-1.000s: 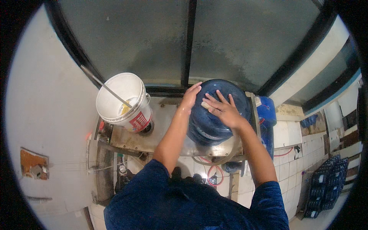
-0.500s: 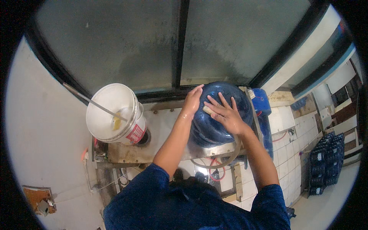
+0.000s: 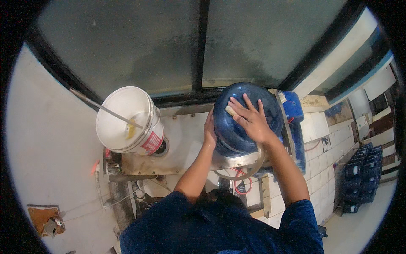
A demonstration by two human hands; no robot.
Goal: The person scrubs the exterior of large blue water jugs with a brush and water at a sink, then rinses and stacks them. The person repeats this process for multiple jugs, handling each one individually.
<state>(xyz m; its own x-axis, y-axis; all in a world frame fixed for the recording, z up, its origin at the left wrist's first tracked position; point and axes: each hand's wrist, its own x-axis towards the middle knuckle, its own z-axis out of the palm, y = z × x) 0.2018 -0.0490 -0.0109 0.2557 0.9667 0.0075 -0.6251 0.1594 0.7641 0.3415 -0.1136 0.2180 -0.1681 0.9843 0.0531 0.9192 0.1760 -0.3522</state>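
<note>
"On the right part of the metal counter (image 3: 182, 135), is that a big blue jug (image 3: 231, 130)?"
"Yes, with the right hand (image 3: 253, 122) spread over its upper face, a small pale pad (image 3: 230, 110) under the fingers."
"And the left hand (image 3: 209, 132)?"
"Unclenched, laid along the jug's left side."
"Farther left?"
"A white bucket (image 3: 122, 99), a stick (image 3: 105, 107) leaning in it."

Red label (image 3: 153, 142) on white bucket (image 3: 127, 99)
</note>
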